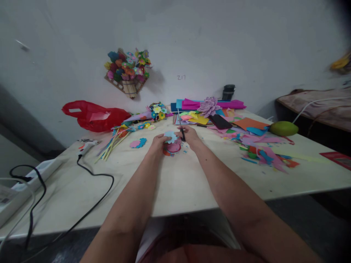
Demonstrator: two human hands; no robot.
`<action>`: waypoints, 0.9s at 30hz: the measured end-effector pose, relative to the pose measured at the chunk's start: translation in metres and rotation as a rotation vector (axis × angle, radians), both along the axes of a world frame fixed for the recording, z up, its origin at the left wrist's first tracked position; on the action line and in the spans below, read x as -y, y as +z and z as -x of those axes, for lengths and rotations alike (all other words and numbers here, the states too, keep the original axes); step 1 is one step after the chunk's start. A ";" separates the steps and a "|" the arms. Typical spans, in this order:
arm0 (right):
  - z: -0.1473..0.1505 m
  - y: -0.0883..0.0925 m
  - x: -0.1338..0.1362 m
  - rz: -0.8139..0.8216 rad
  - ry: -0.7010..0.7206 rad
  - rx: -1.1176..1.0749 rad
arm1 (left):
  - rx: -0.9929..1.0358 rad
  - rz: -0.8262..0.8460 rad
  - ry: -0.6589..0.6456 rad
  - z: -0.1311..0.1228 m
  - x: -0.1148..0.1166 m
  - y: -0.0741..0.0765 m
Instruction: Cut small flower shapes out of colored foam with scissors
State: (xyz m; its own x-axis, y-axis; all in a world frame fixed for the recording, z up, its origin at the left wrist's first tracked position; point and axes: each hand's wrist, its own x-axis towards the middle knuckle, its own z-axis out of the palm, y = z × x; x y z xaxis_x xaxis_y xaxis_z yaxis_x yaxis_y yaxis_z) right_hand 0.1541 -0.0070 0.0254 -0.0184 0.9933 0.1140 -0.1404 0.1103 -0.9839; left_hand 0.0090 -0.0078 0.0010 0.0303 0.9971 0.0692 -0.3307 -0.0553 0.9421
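My left hand is closed on the edge of a light blue paper flower with a scalloped rim. My right hand grips a pair of scissors by the dark handles, the blades pointing up and away towards the back of the table. The scissors are just right of the flower. Below both hands lies a round pink piece with a dark red rim, small paper scraps around it. Pink and blue scalloped paper flowers rest left of my left hand.
A white glue gun with a black cord and a power strip are at the left. A red plastic bag lies behind. Coloured paper scraps, a dark phone and a green fruit are on the right.
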 end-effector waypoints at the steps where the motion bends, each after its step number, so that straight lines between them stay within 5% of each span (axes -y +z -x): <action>1: 0.000 0.000 0.000 -0.004 0.014 -0.020 | -0.017 0.001 -0.014 0.000 0.000 -0.001; 7: 0.001 0.001 0.002 -0.024 0.019 -0.027 | -0.058 0.013 -0.049 0.000 0.000 -0.002; 27: 0.001 -0.004 0.001 0.043 0.047 0.066 | 0.068 -0.046 0.136 -0.003 0.002 0.004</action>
